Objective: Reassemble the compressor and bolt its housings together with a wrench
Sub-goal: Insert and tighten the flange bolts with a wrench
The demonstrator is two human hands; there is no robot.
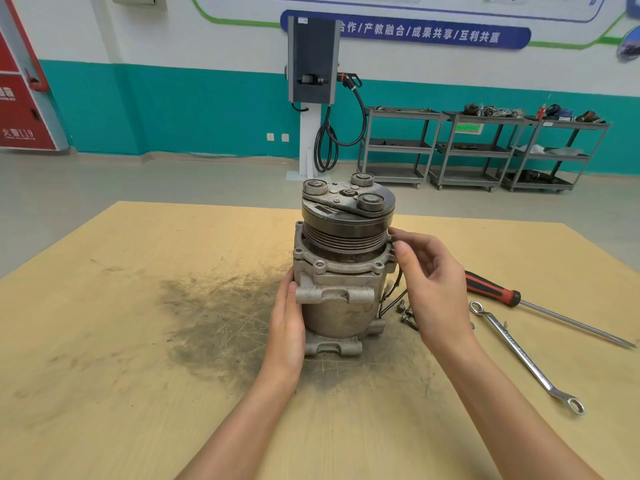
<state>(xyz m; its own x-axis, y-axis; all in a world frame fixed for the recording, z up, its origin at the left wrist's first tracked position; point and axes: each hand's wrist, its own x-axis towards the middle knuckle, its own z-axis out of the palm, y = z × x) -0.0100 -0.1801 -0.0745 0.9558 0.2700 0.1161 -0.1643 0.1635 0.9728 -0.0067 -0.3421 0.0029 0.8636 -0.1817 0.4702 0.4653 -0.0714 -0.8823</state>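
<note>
Now both hands (287, 327) on compressor (341, 271).

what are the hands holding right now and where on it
Left hand presses flat against the compressor body's left side. Right hand pinches at its upper right flange.

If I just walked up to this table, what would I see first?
First, the big grey compressor standing upright in the middle of the wooden table, with a left hand flat against its side and a right hand at its upper rim. Next, the dark greasy smudge left of it. To the right lie a shiny wrench, a red-handled screwdriver and loose bolts.
</note>
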